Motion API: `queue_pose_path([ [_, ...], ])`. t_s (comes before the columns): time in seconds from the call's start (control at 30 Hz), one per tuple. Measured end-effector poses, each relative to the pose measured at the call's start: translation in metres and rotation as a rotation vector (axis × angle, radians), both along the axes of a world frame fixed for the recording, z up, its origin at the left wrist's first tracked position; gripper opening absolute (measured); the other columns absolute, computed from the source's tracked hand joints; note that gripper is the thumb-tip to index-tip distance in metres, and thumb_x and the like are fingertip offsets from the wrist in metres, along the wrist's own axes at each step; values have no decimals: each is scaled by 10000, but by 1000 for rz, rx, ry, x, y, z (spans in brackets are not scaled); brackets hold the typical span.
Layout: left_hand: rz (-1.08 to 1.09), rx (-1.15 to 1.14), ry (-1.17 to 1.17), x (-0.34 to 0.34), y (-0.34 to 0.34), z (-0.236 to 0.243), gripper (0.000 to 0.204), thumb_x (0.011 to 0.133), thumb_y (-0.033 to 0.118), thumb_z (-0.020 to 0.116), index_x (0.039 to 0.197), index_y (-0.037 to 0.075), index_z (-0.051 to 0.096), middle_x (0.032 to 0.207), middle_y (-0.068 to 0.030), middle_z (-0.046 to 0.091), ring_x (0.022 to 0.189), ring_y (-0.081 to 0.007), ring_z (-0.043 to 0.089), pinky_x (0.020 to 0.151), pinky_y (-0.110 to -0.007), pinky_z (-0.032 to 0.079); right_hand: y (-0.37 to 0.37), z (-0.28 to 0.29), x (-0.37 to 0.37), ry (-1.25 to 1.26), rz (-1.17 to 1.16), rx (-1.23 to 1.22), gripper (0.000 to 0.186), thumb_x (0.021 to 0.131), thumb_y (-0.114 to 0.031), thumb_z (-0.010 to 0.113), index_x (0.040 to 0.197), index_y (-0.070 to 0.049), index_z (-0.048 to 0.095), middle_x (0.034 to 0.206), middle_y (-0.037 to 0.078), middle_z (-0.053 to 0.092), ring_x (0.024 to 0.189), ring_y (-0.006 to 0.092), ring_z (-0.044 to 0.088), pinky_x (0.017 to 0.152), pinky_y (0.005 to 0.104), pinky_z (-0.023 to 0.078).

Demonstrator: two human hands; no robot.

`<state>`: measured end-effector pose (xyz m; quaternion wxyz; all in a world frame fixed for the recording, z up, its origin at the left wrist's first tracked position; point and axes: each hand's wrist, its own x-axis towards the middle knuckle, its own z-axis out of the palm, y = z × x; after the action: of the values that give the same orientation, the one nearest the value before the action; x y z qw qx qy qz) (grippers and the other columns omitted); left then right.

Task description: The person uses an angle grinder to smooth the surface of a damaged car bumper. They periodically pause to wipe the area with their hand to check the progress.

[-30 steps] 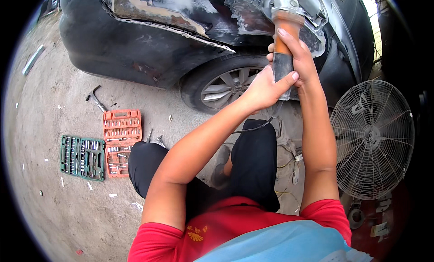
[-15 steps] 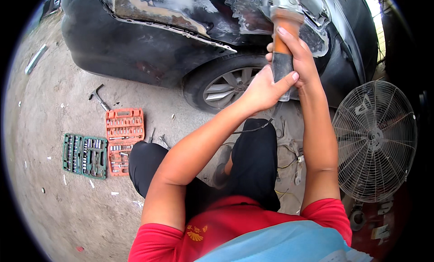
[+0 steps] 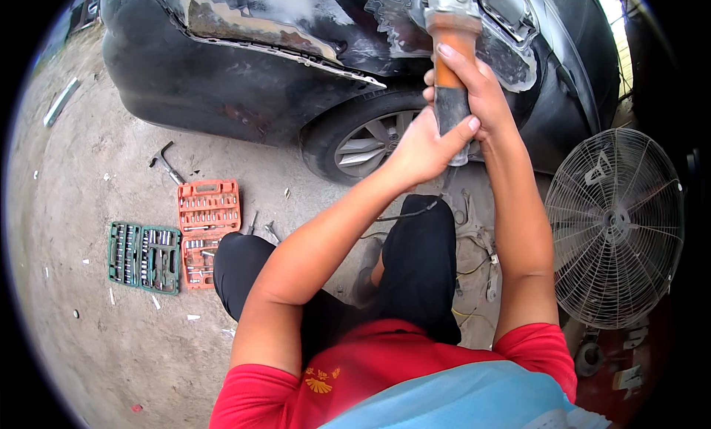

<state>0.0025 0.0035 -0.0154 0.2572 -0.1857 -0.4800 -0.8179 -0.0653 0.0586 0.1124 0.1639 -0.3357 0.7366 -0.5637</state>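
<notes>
You hold an orange-bodied power grinder with a grey metal head (image 3: 450, 51) up against the dented, paint-stripped panel of the black car (image 3: 244, 81), its head pressed to the bare grey patch just above the car's wheel (image 3: 366, 140). Your right hand (image 3: 481, 88) is wrapped tight around the upper part of the grinder's body, and your left hand (image 3: 426, 144) is clenched around its dark lower grip, just below the right hand and touching it. Below the grinder, your knees in black trousers (image 3: 415, 266) are bent over the dirt ground (image 3: 96, 340). Left of your knees an open orange plastic socket case (image 3: 207, 229) lies flat, with an open green socket case (image 3: 144, 256) just beside it. Right of your knees stands a round wire-guarded metal fan (image 3: 615, 225).
</notes>
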Motion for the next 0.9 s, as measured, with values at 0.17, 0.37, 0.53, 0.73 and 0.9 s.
queue_pose_path([
  [0.17, -5, 21, 45, 5, -18, 10, 459, 1120, 414, 670, 1333, 10, 623, 1210, -41, 714, 1124, -129, 662, 1003, -344, 543, -20, 6, 1, 19, 84, -4, 452, 1021, -452, 785, 1195, -49, 675, 943, 98, 739, 768, 183, 762, 701, 316, 631],
  [0.37, 12, -68, -96, 4, 13, -20, 422, 1120, 393, 671, 1289, 7, 645, 1143, -45, 748, 1084, -126, 674, 956, -322, 540, 13, -18, 7, -74, -34, -7, 462, 1000, -453, 800, 1150, -37, 669, 922, 104, 732, 747, 179, 757, 665, 316, 620],
  [0.53, 86, -66, -34, -2, -13, -4, 569, 1063, 425, 713, 1380, -35, 604, 1197, -132, 765, 1097, -207, 724, 972, -390, 566, -12, -4, -1, -15, 43, -42, 505, 978, -469, 829, 1154, -24, 668, 917, 112, 732, 747, 183, 752, 672, 312, 615],
  [0.73, -33, -61, 6, 5, -14, 3, 394, 1129, 376, 658, 1288, 15, 643, 1123, -36, 750, 1079, -120, 677, 973, -321, 539, -2, -8, -2, -38, -51, -64, 427, 1035, -439, 761, 1199, -58, 659, 949, 103, 746, 750, 189, 767, 680, 313, 636],
  [0.9, 27, -89, -58, -1, -15, -1, 451, 1112, 399, 680, 1335, 12, 620, 1180, -37, 724, 1103, -120, 655, 991, -330, 532, -7, -5, -4, 8, 2, -34, 443, 1037, -440, 762, 1209, -43, 663, 952, 105, 747, 768, 183, 763, 680, 314, 629],
])
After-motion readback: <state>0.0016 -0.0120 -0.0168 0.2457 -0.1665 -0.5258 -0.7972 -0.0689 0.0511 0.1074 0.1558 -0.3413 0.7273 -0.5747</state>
